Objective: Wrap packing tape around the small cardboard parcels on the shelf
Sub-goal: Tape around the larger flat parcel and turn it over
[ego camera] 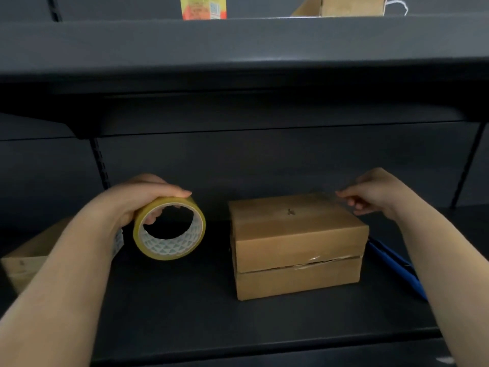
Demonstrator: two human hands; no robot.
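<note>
Fingers (164, 193) of my left hand (140, 200) grip the yellow tape roll (169, 229); right hand (370, 192) pinches something unclear over the brown cardboard parcel (296, 245) on the dark shelf (185, 313). Keep tension, lay flat.

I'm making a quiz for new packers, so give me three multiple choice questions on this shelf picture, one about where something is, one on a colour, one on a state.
1. Where is the tape roll relative to the cardboard parcel?
A. On top of it
B. To its left
C. Behind it

2. What colour is the flat object lying at the parcel's right?
A. Blue
B. Red
C. White

3. What is the left hand doing?
A. Resting flat on the shelf
B. Pressing on the parcel
C. Gripping the tape roll

Answers: 1 B, the roll is held left of the parcel, apart from it. 2 A, a blue shape lies on the shelf beside the right forearm. 3 C, the fingers curl over and through the roll, while the right hand pinches at the parcel's far right top edge.
</note>
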